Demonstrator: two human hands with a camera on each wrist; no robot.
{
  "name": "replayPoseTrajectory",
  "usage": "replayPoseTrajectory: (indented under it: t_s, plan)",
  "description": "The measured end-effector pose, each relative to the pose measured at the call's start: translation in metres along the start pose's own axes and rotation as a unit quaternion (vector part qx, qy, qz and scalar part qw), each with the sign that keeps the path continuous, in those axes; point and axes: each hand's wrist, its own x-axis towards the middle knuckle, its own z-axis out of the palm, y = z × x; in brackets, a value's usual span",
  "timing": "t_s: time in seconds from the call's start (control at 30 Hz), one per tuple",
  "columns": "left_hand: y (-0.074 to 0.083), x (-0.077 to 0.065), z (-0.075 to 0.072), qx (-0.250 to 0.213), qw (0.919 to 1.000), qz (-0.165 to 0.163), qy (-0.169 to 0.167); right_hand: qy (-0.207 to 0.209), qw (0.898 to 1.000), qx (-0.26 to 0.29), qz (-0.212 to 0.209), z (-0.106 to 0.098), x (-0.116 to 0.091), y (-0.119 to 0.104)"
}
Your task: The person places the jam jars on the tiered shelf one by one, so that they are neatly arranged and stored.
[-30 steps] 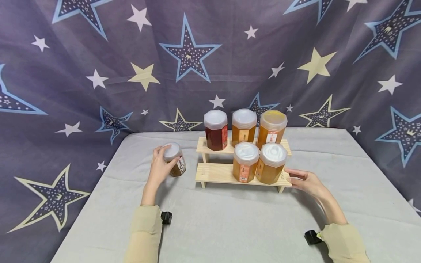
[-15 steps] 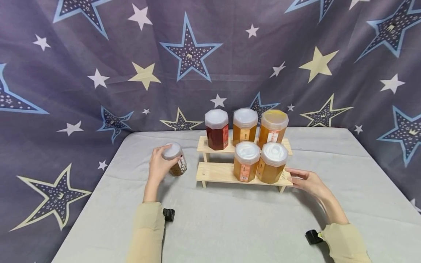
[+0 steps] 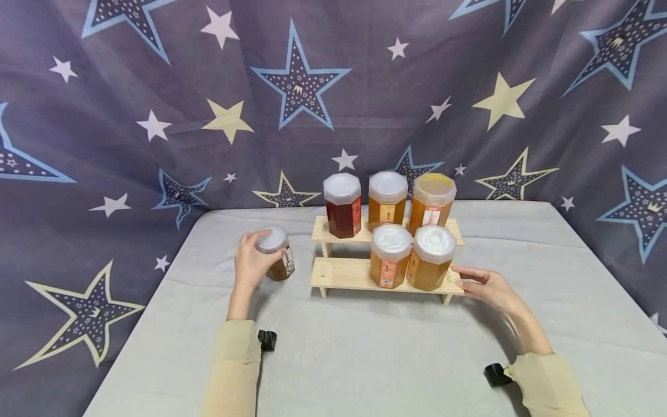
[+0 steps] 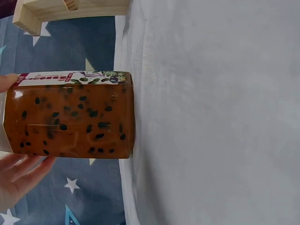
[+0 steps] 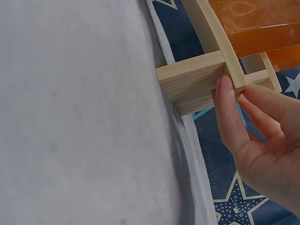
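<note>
My left hand grips a jar with a white lid at the left of the table, thumb and fingers around the lid end. In the left wrist view this jar shows orange-brown filling with dark seeds and a label along one side; its base is right at the tablecloth. On the right, my right hand pinches the end of the lower board of a two-step wooden rack. The right wrist view has the thumb and fingers on either side of that board's edge.
On the rack's upper step stand a dark red jar and two amber jars, one with a yellowish lid. Two amber jars occupy the right part of the lower step. A star-patterned curtain hangs behind the grey tablecloth.
The left hand has shifted very slightly around the jar, its fingers a little further left. The right hand keeps its hold on the rack's end, and the jars on the rack stay put.
</note>
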Motion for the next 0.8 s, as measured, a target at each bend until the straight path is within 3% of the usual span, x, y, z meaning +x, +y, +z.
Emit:
replayPoseTrajectory:
  t_s: [0.53,0.8]
  plan:
    - [0.008,-0.004,-0.003,0.004,0.9998,0.011,0.018,-0.002,1.0,0.018,0.003,0.001,0.0,0.0]
    - [0.015,-0.007,-0.005,-0.023,0.999,0.024,0.029,-0.001,1.0,0.013,0.004,0.001,0.0,0.0]
